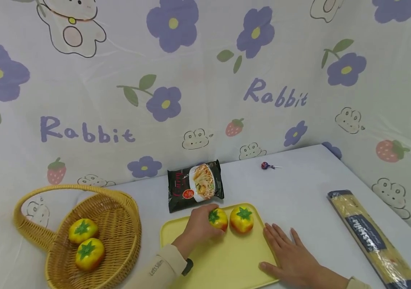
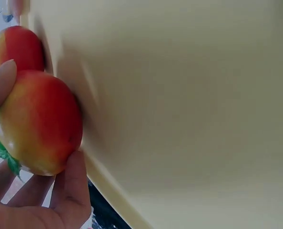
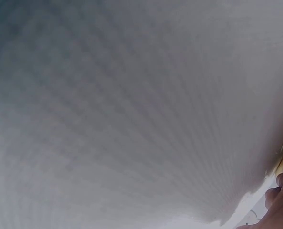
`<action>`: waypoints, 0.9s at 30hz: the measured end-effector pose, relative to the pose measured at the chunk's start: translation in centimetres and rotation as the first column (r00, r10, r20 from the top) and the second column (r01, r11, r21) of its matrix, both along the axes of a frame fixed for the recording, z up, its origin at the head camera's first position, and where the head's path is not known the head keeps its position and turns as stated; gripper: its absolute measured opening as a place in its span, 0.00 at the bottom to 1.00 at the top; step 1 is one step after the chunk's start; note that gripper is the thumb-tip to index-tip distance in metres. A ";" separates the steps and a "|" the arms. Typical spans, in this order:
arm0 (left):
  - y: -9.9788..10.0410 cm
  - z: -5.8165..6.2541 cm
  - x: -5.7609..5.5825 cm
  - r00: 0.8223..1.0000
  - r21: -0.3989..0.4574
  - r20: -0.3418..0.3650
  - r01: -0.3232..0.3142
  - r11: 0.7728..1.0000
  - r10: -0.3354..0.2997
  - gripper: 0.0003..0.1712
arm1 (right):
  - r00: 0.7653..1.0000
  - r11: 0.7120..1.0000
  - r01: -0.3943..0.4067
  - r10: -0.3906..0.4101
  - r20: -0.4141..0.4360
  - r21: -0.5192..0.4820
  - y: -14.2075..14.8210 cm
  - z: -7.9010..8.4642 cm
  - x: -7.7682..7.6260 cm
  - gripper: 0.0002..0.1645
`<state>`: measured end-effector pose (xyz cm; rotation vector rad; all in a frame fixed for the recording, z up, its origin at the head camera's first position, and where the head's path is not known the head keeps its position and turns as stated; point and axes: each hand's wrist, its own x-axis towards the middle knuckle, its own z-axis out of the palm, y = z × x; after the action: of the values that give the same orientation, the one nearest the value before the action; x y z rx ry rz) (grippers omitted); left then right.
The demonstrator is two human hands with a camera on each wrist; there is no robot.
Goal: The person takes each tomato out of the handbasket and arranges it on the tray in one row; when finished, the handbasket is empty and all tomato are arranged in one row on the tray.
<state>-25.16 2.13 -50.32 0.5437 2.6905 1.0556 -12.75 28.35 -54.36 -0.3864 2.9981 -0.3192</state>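
My left hand (image 1: 201, 227) grips a yellow-red persimmon (image 1: 219, 219) with a green leafy top, over the far part of the yellow tray (image 1: 227, 267). In the left wrist view, thumb and fingers curl round this persimmon (image 2: 41, 121), and a second one shows just behind it. That second persimmon (image 1: 242, 219) sits on the tray to the right of the held one. My right hand (image 1: 292, 257) lies flat with spread fingers at the tray's right edge. The right wrist view shows mostly white cloth, with part of the hand (image 3: 279, 210) in the corner.
Left of the tray stands a wicker basket (image 1: 133, 237) with two more persimmons (image 1: 89, 254) inside. A black noodle packet (image 1: 195, 185) lies behind the tray. A lollipop (image 1: 265, 165) is farther back, and a long pasta packet (image 1: 371, 237) lies at the right.
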 end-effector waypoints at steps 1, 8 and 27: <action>0.2 0.0 0.0 1.000 0.003 -0.004 0.000 1.000 0.000 0.43 | 1.000 1.000 -0.001 0.001 -0.004 0.002 0.0 0.0 0.0 0.55; 1.1 -0.1 0.4 1.000 0.002 -0.020 -0.016 1.000 0.016 0.45 | 1.000 1.000 0.002 -0.002 0.002 0.028 -0.3 -0.4 -0.3 0.56; -1.9 2.0 1.2 0.993 -0.039 -0.102 0.057 0.998 -0.061 0.56 | 1.000 0.999 0.025 -0.025 0.016 0.042 -0.2 -0.6 -0.4 0.58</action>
<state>-23.99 0.25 -48.27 0.6848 2.7574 0.9877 -13.14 28.18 -54.94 -0.3411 2.9905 -0.2598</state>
